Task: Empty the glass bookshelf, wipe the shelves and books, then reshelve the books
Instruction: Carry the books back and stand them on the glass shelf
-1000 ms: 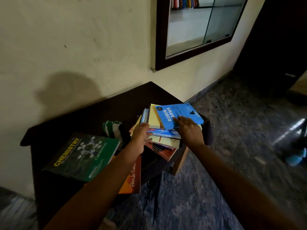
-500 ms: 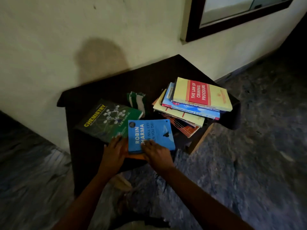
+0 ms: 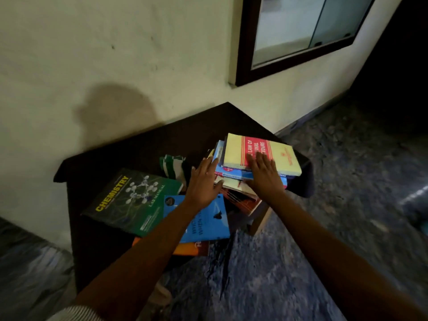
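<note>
A stack of several books (image 3: 240, 181) stands on the right end of a dark table (image 3: 139, 149), topped by a yellow and red law book (image 3: 282, 156). My right hand (image 3: 264, 174) lies flat on that law book with straight fingers. My left hand (image 3: 205, 181) reaches to the stack's left side, fingers straight, fingertips at the book edges. A blue Robin Sharma book (image 3: 208, 221) lies flat on an orange book (image 3: 192, 249) near the table's front edge. A green Chemistry lab manual (image 3: 132, 200) lies to the left. The glass bookshelf (image 3: 301, 31) hangs on the wall above.
A green and white striped cloth (image 3: 172, 165) lies bunched between the Chemistry manual and the stack. The table stands against a cream wall (image 3: 115, 54). Mottled grey floor (image 3: 347, 193) spreads to the right and front.
The blue book was moved from the stack to the front of the table and let go. Both hands have since gone back up to the stack, the right one onto the law book.
</note>
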The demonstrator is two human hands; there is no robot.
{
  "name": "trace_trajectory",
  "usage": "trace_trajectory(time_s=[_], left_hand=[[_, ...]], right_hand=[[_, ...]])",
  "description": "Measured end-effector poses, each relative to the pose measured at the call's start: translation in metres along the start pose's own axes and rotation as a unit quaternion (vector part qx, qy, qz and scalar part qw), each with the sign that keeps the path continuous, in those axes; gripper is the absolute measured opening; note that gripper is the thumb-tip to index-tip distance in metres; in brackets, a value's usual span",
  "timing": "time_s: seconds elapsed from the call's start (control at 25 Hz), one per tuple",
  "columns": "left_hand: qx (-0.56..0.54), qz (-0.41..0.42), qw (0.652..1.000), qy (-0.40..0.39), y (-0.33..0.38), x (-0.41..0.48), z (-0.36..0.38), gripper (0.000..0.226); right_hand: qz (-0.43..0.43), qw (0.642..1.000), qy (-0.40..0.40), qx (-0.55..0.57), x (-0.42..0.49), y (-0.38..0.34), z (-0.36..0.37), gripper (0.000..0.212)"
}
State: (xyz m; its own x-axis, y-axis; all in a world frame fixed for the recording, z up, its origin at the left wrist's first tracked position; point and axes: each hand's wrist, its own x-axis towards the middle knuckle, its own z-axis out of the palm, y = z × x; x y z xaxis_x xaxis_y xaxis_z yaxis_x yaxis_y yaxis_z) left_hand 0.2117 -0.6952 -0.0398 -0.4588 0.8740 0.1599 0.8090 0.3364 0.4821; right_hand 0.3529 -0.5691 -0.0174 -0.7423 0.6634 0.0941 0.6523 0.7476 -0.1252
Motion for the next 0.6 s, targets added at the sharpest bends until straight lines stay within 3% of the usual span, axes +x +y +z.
trace_trajectory(time_s=[0.16,0.32,0.48,0.6], left_hand=[[0.060,0.009,0.997,-0.039,-0.015,0.024,0.010,0.065],[0.045,0.025,0.997,-0.063,-0.023,0.028,0.014,0.064],[0.004,0.022,0.998,-0.062,-0.026,0.026,0.017,0.063],[-0.051,0.014,0.998,-0.041,-0.017,0.025,0.009,0.058]], right_hand=[[-0.020,0.999,0.026,-0.022,-0.004,0.005,-0.001,0.067],[-0.031,0.997,0.045,-0.046,0.005,0.014,-0.026,0.046],[-0.068,0.993,-0.018,-0.092,0.017,0.022,-0.023,0.054],[-0.128,0.987,0.046,-0.092,0.017,0.025,-0.021,0.047]])
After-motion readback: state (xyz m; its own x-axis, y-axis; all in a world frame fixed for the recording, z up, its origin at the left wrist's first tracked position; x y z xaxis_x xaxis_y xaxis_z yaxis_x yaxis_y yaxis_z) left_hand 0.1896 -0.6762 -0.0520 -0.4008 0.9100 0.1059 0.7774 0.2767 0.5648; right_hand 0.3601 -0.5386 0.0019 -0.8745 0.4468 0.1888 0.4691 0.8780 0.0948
